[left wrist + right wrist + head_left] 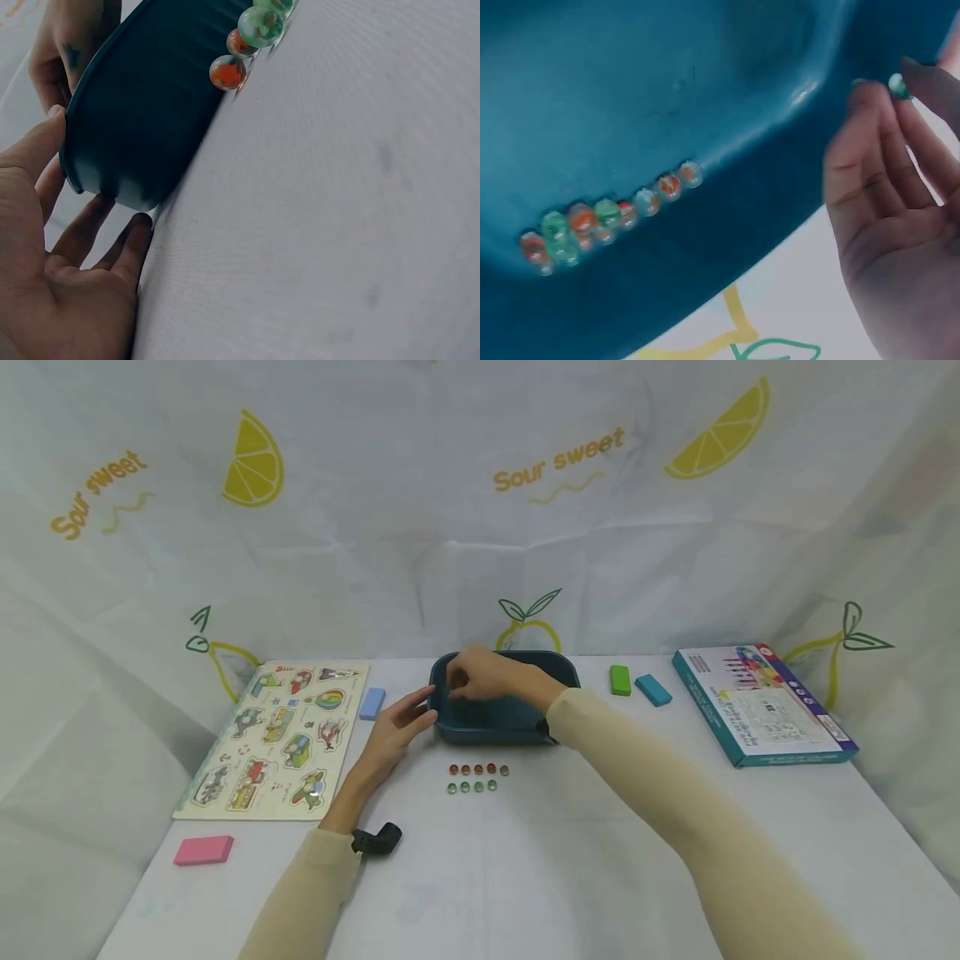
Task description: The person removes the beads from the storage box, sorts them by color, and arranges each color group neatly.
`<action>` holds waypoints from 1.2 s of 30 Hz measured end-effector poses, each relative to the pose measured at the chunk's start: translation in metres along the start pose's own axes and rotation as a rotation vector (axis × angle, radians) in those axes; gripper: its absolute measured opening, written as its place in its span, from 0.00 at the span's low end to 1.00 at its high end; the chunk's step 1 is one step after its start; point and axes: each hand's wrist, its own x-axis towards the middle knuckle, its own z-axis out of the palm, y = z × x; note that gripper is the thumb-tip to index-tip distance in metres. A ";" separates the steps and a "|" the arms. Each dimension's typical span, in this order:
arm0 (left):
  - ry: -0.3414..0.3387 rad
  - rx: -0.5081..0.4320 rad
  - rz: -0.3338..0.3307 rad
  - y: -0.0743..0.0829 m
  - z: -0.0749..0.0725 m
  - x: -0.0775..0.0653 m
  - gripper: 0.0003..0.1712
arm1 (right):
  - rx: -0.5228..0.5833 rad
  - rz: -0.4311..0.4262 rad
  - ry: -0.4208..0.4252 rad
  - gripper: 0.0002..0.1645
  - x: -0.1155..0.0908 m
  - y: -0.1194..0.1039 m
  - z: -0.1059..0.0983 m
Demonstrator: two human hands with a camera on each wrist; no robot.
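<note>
A dark teal plastic tub (491, 737) stands on the white table. Inside it, my right hand (480, 675) pinches a green marble (898, 86) between thumb and fingertips. Several orange and green marbles (607, 214) lie along one edge of the tub floor in the right wrist view. My left hand (393, 731) is at the tub's left end, fingers fairly straight; its thumb (52, 127) touches the rim in the left wrist view. In front of the tub lie two rows of marbles, orange ones (478, 769) behind and green ones (478, 787) nearer me.
A wooden picture puzzle board (277, 743) lies at left, with a pink block (204, 850) before it and a blue block (372, 703) beside it. To the right are a green block (620, 680), a darker blue block (653, 690) and a flat box (765, 703). A printed cloth (337, 577) hangs behind.
</note>
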 end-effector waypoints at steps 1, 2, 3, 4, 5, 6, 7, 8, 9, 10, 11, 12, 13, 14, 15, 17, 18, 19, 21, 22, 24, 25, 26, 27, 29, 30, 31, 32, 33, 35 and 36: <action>0.001 0.000 -0.003 0.000 0.000 0.000 0.31 | 0.029 -0.018 0.022 0.12 -0.007 -0.001 -0.001; 0.001 0.002 -0.007 0.000 -0.001 0.000 0.31 | 0.059 -0.031 0.048 0.12 -0.016 -0.002 0.000; -0.001 0.007 -0.008 -0.001 -0.001 0.000 0.31 | 0.088 -0.041 0.079 0.11 -0.026 -0.004 0.001; -0.002 0.006 -0.011 -0.001 -0.001 0.000 0.31 | 0.119 -0.043 0.116 0.11 -0.036 -0.006 0.003; -0.002 0.005 -0.019 -0.001 -0.001 0.000 0.31 | 0.144 -0.043 0.159 0.11 -0.047 -0.008 0.006; -0.005 0.005 -0.020 0.000 0.000 0.000 0.31 | 0.166 -0.043 0.201 0.11 -0.058 -0.010 0.010; -0.008 0.005 -0.021 -0.001 0.000 0.001 0.32 | 0.189 -0.042 0.239 0.11 -0.069 -0.013 0.014; -0.010 0.005 -0.020 -0.001 0.000 0.001 0.32 | 0.212 -0.043 0.270 0.10 -0.080 -0.015 0.019; -0.008 0.004 -0.017 -0.001 0.000 0.000 0.32 | 0.235 -0.043 0.293 0.10 -0.090 -0.018 0.024; -0.004 0.002 -0.016 0.000 0.000 0.000 0.32 | 0.254 -0.041 0.303 0.09 -0.100 -0.020 0.029; -0.003 0.004 -0.008 0.000 0.000 0.000 0.32 | 0.266 -0.041 0.302 0.09 -0.108 -0.021 0.035; 0.001 0.003 -0.004 0.000 0.000 0.000 0.32 | 0.280 -0.046 0.293 0.09 -0.115 -0.022 0.041; 0.004 0.003 -0.001 0.000 0.000 0.000 0.32 | 0.296 -0.045 0.275 0.09 -0.122 -0.022 0.047; 0.007 0.003 0.002 0.000 0.000 0.000 0.32 | 0.306 -0.048 0.255 0.08 -0.127 -0.021 0.054; 0.007 0.003 0.003 0.000 0.000 0.000 0.32 | 0.308 -0.047 0.236 0.08 -0.131 -0.020 0.060; 0.008 0.002 0.000 0.000 0.000 0.000 0.32 | 0.297 -0.045 0.204 0.08 -0.138 -0.016 0.072; 0.009 0.000 -0.006 0.000 0.001 0.000 0.32 | 0.289 -0.042 0.193 0.08 -0.140 -0.014 0.077; 0.008 -0.001 -0.007 0.000 0.001 0.001 0.32 | 0.279 -0.037 0.185 0.08 -0.141 -0.012 0.082; 0.005 -0.004 -0.006 0.000 0.001 0.001 0.32 | 0.250 -0.028 0.185 0.07 -0.144 -0.010 0.089; 0.006 -0.006 -0.007 0.000 0.001 0.001 0.32 | 0.243 -0.019 0.186 0.07 -0.144 -0.009 0.091; 0.001 -0.006 -0.003 0.000 0.002 0.001 0.31 | 0.232 -0.003 0.190 0.08 -0.145 -0.008 0.093; -0.002 -0.006 -0.001 0.000 0.002 0.001 0.32 | 0.230 0.003 0.191 0.09 -0.145 -0.008 0.094; -0.004 -0.006 0.000 0.000 0.002 0.001 0.31 | 0.227 0.006 0.192 0.10 -0.146 -0.008 0.094; -0.005 -0.005 0.001 0.000 0.002 0.001 0.31 | 0.226 0.011 0.192 0.10 -0.146 -0.009 0.094; -0.008 -0.005 0.000 0.000 0.001 0.001 0.31 | 0.222 0.014 0.191 0.11 -0.146 -0.009 0.094; -0.009 -0.008 0.001 0.000 0.001 0.001 0.31 | 0.220 0.013 0.190 0.11 -0.146 -0.009 0.094; -0.009 -0.009 0.001 0.000 0.001 0.001 0.31 | 0.217 0.011 0.189 0.11 -0.146 -0.009 0.094; -0.008 -0.010 0.001 0.000 0.001 0.001 0.31 | 0.216 0.011 0.188 0.11 -0.146 -0.009 0.094; -0.008 -0.013 0.001 0.000 0.001 0.001 0.31 | 0.214 0.011 0.188 0.11 -0.145 -0.009 0.094; -0.007 -0.015 0.002 0.000 0.001 0.000 0.32 | 0.208 0.010 0.187 0.12 -0.145 -0.009 0.094; -0.006 -0.017 0.001 0.000 0.001 0.000 0.32 | 0.205 0.010 0.186 0.12 -0.145 -0.009 0.095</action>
